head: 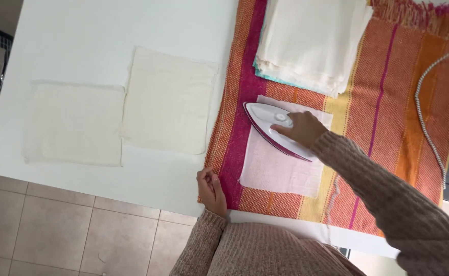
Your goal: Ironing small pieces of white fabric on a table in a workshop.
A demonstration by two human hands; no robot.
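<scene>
Under the right hand point(302, 128) is a white steam iron with a magenta edge point(270, 128), on a pale pinkish-white square of thin cloth point(278, 171). Beneath lies a woven striped blanket point(388, 102) in orange, magenta and yellow, fringed in red and pink. Beyond the hand sits a cream stack of folded cloths point(311, 41) with a turquoise edge. Past the left hand point(211, 191), two cream cloth squares point(168, 99) lie on the white desk point(81, 30). Both sleeves are a mottled beige knit.
</scene>
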